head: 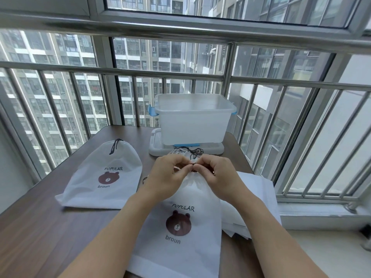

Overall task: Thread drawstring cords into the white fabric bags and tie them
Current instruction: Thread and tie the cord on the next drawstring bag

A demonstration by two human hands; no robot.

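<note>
Nearest item: one white fabric bag (180,233), lying flat on the brown table (40,227), printed "POPULAR" above a brown bear head and "broun" below, its gathered mouth pointing away from the person. At that mouth, two bare hands meet: the left hand (166,175) and the right hand (216,173), fingers curled, each pinching the dark drawstring cord (193,165) between thumb and forefinger, fingertips almost touching over the puckered top edge. Just right of this bag, partly beneath the right forearm: a stack of flat white bags (255,199), no cords visible in them. To the left, apart from the worked bag: a second white bag (104,177) with the same bear print, mouth drawn closed, a dark cord (114,146) hanging from its top. Just beyond the hands: a loose tangle of dark cords (193,151) lying at the edge of a white lid (154,145). On that lid: a translucent plastic storage box (193,119) with blue side clips, standing upright. Behind the table: a metal railing (120,71) and window glass, with high-rise apartment blocks (60,87) outside.
</note>
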